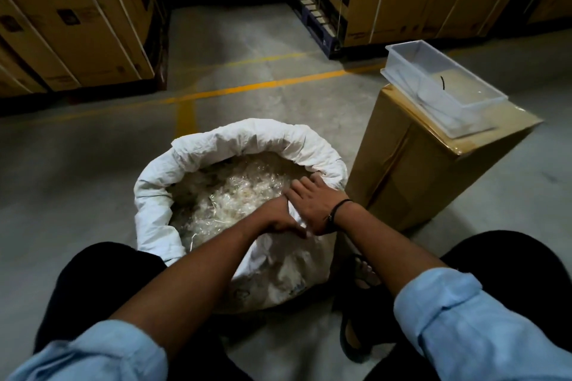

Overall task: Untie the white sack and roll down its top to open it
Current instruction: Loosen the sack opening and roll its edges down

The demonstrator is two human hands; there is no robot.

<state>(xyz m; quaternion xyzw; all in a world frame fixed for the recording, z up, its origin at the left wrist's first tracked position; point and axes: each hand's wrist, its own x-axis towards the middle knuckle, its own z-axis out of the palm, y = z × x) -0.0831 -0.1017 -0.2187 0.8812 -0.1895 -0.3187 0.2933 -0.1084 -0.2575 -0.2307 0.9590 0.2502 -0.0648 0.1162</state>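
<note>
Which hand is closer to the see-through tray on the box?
Right. The right hand rests on the rim of the white sack, toward the tray; the left hand grips that rim beside it, farther away.

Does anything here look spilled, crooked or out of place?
Nothing has spilled. The clear tray seems to overhang the far end of the cardboard box it rests on. The rim of the white sack is rolled unevenly.

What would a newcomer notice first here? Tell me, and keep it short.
The white sack at centre, its top rolled down around pale clear scraps, with the left hand and right hand on its near rim. To its right, a clear tray sits on a cardboard box.
</note>
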